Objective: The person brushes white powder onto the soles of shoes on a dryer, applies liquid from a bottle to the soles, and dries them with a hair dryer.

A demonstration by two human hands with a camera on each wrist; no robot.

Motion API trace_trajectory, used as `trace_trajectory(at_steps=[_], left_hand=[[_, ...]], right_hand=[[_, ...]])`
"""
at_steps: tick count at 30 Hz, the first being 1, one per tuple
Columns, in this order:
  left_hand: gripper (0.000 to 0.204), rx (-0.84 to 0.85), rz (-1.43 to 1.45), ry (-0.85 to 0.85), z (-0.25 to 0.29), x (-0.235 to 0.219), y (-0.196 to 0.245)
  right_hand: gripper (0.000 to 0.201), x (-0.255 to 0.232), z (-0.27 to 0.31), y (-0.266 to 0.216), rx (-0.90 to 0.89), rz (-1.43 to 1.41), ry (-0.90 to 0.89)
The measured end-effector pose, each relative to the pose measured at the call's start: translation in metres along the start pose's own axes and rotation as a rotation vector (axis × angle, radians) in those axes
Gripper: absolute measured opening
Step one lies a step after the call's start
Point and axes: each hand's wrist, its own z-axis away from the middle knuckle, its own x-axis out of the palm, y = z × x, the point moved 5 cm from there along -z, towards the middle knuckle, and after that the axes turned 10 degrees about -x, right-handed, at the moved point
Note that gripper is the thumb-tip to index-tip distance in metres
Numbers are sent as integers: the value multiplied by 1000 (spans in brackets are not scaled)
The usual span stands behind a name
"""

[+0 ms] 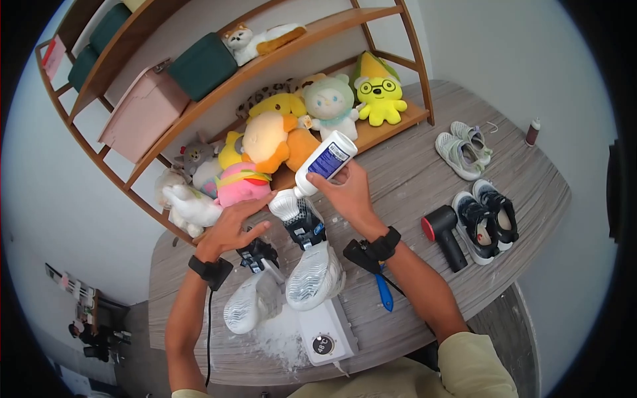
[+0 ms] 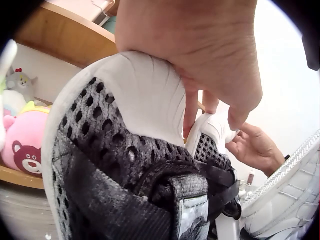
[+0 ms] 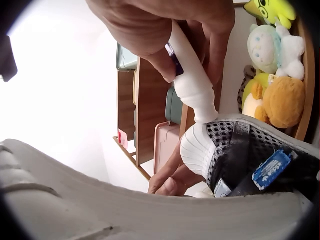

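Note:
My right hand (image 1: 350,196) grips a white bottle (image 1: 330,162) with a blue label, tipped nozzle-down. In the right wrist view, the nozzle (image 3: 204,114) meets the edge of the white toe (image 3: 196,150) of a black mesh shoe (image 1: 305,225). My left hand (image 1: 232,227) reaches to that toe with fingers extended and thumb spread. A second black mesh shoe (image 2: 125,145) stands below the left palm. Two white shoes, one on the right (image 1: 315,275) and one on the left (image 1: 252,302), show their soles at a white device (image 1: 328,338) reading 48°C.
White powdery residue (image 1: 282,338) lies beside the device. A blue-handled brush (image 1: 384,292), a black-and-red dryer (image 1: 446,235), dark sneakers (image 1: 476,222) and pale sneakers (image 1: 462,152) are on the right. Behind stands a wooden shelf (image 1: 318,30) with plush toys and bins.

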Motion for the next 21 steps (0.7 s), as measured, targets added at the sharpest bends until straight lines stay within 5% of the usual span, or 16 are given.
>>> trace_trajectory(at_steps=[13,21], left_hand=[[55,-98,115,-53,-2,2,-6],[52,-110,119,-35,-4,0,-3]], right_hand=[[22,-48,36,78,528,25,154],[20,-68,51,110,615,303,90]])
